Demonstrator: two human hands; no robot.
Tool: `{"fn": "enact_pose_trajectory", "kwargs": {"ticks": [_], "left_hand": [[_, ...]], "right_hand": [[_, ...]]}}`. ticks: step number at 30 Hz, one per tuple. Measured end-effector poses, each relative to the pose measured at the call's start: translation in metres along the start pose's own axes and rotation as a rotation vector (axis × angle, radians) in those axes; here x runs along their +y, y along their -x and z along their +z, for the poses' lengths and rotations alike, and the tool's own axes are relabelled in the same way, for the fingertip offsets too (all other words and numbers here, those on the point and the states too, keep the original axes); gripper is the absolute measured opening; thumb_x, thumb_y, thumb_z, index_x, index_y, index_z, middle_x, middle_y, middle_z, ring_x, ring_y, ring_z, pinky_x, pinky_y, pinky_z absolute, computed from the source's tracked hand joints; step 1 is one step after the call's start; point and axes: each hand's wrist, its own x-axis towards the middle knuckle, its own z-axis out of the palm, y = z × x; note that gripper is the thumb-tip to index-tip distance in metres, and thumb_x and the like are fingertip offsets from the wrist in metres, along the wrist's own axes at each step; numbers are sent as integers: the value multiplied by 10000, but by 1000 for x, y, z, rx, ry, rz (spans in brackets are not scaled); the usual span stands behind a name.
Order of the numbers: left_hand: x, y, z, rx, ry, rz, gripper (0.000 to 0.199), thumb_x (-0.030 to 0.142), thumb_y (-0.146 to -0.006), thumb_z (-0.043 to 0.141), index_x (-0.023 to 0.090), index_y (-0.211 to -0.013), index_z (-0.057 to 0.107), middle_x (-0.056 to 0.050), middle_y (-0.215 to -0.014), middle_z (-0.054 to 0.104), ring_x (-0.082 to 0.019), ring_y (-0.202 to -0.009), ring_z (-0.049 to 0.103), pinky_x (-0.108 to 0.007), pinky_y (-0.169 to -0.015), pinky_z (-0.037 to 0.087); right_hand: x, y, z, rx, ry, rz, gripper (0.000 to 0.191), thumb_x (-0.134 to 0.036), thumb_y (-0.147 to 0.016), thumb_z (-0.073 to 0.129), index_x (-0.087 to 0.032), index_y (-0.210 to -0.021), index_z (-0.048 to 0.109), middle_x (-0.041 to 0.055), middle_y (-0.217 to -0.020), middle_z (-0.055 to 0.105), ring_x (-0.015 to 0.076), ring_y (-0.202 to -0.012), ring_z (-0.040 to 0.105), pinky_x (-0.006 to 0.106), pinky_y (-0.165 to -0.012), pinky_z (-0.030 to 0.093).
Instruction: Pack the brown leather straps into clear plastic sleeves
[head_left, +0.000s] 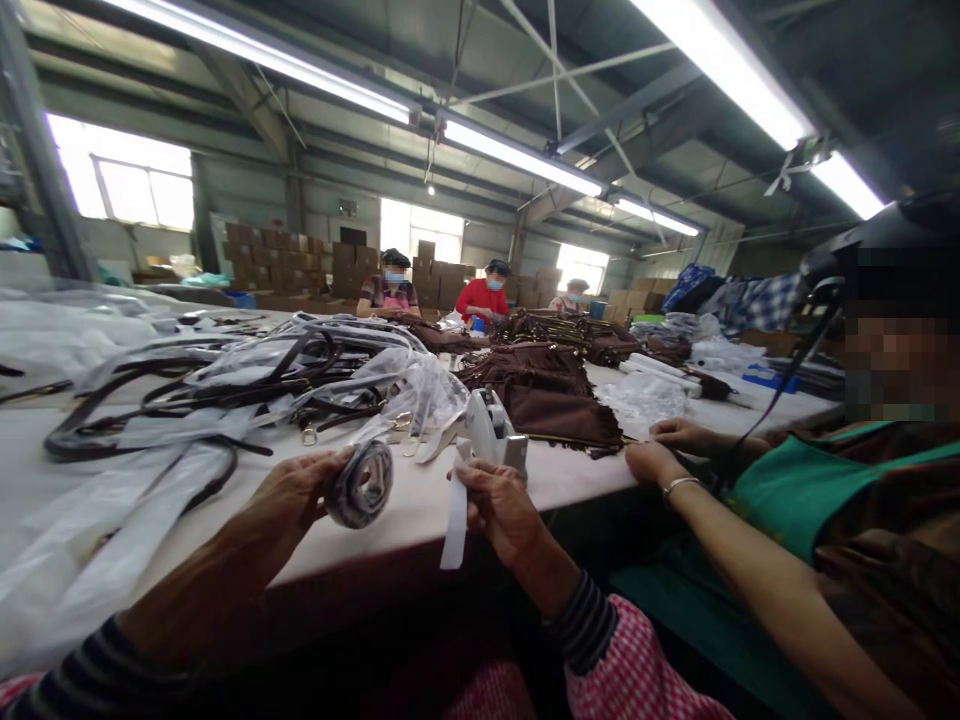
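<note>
- Left hand [289,500]: fingers curled around a coiled dark strap [361,484], held just above the front edge of the table; the roll is tight and wound flat (its material is hard to confirm at this angle).
- Right hand [499,511]: closed in a narrow grip at a white paper strip [455,510], which hangs below the table edge. The hand sits just below a white tape dispenser [487,430]; whether the strip comes from that dispenser cannot be told.
- Sleeves: both forearms show striped cuffs [585,625] under pink gingham oversleeves [630,670].
- Work surface: a long white table [420,530] runs ahead of the hands.
- Left of the hands: dark straps with metal fittings lie in a loose heap, bagged in clear plastic [225,380], near the coiled strap.
- Ahead of the dispenser: brown fringed bag panels [544,405] are piled, with a bundle of clear plastic [641,397] to their right.
- Right side: a co-worker in a green apron [787,500] has both hands [664,450] at the table edge, a bracelet [679,487] on one wrist.
- Far end: three masked workers sit along the table, one in a red top [484,295]; stacked cardboard boxes [285,255] stand behind them.
</note>
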Motion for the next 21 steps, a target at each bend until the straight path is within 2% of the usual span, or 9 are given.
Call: {"fn": "enact_pose_trajectory", "kwargs": {"ticks": [5, 8, 11, 15, 18, 21], "left_hand": [[-4, -1, -4, 6, 19, -26, 475, 582, -595, 863, 150, -755, 746, -28, -710, 698, -159, -626, 539, -252, -588, 443], [-9, 0, -5, -19, 4, -13, 498, 620, -635, 844, 155, -776, 736, -32, -713, 702, -171, -644, 547, -259, -600, 429], [-5, 2, -3, 9, -72, 70, 513, 658, -660, 807, 168, -791, 732, -39, -734, 709, -196, -691, 565, -273, -620, 413], [1, 1, -4, 80, -198, 155, 506, 678, -656, 781, 194, -794, 731, -38, -765, 710, -217, -726, 553, -293, -636, 403], [-7, -5, -9, 89, -299, 179, 497, 692, -721, 726, 208, -832, 739, -34, -759, 701, -221, -725, 546, -305, -640, 381], [-20, -10, -11, 76, -450, 220, 481, 682, -799, 640, 215, -853, 737, -30, -744, 702, -228, -726, 554, -314, -655, 367]], "right_hand": [[8, 7, -8, -50, 95, 12, 396, -465, -691, 877, -130, -746, 673, -6, -599, 643, 47, -388, 474, 166, -334, 208], [10, 17, -15, -70, 161, 39, 357, -439, -715, 866, -137, -788, 689, -27, -586, 618, 36, -377, 405, 179, -344, 167], [13, 30, -27, -32, 207, 92, 333, -400, -714, 869, -139, -863, 727, -67, -544, 535, 33, -393, 322, 191, -375, 147], [21, 44, -52, 36, 235, 137, 307, -395, -747, 848, -150, -727, 664, -53, -562, 535, 53, -448, 366, 205, -435, 214], [27, 53, -67, 82, 279, 107, 312, -405, -779, 817, -150, -713, 649, -43, -573, 552, 64, -470, 392, 206, -457, 242], [33, 59, -74, 82, 282, 121, 317, -443, -807, 769, -157, -757, 642, -10, -631, 632, 91, -497, 496, 209, -489, 347]]}}
